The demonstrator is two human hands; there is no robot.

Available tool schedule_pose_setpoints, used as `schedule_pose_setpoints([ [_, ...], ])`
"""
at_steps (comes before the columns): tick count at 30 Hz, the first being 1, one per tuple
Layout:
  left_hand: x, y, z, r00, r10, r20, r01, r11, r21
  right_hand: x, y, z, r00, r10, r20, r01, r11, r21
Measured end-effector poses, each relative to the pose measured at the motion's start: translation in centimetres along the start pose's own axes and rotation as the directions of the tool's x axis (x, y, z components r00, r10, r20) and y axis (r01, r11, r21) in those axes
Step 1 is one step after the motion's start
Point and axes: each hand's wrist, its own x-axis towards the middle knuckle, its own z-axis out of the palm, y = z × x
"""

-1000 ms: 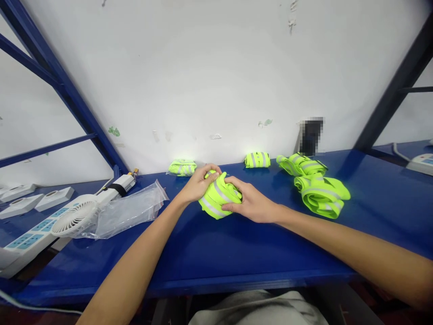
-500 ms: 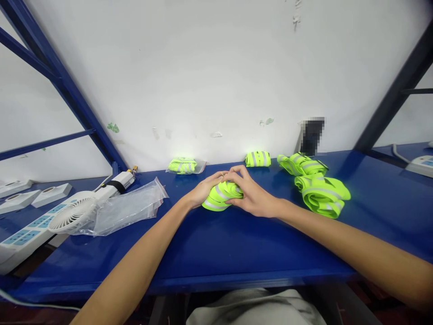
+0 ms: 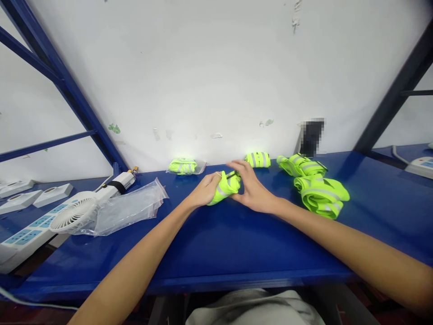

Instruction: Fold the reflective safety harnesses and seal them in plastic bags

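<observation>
My left hand [image 3: 205, 189] is closed around the left end of a rolled neon-yellow reflective band [image 3: 226, 186] with silver-grey stripes and a bit of dark trim at its top. The roll is tilted over the blue table. At its right end, my right hand [image 3: 254, 188] is curved with thumb and fingers spread apart, loosely about the roll and not visibly squeezing it. Behind the hands, a finished-looking yellow roll [image 3: 257, 159] lies by the wall. Another yellow bundle in a clear bag [image 3: 183, 166] lies to its left.
Loose yellow reflective bands [image 3: 321, 194] are heaped on the right. Clear plastic bags [image 3: 130, 207] lie at left, beside a white fan [image 3: 75, 212] and a power strip [image 3: 29, 232]. A pixelated dark object [image 3: 311, 136] leans on the wall. Blue frame posts [image 3: 72, 99] rise at the side.
Both hands were wrapped round the roll with fingertips meeting over it. Now the roll is turned more upright in my left hand, and my right hand has loosened and spread its fingers.
</observation>
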Motion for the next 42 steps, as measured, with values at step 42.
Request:
schedule_pose_setpoints([
  [42,-1.4,-0.8,0.6,0.996,0.007,-0.087,-0.028,0.971,-0.238,0.4,-1.1,1.0,0.789,0.571,0.227,-0.361,0.132,0.923],
])
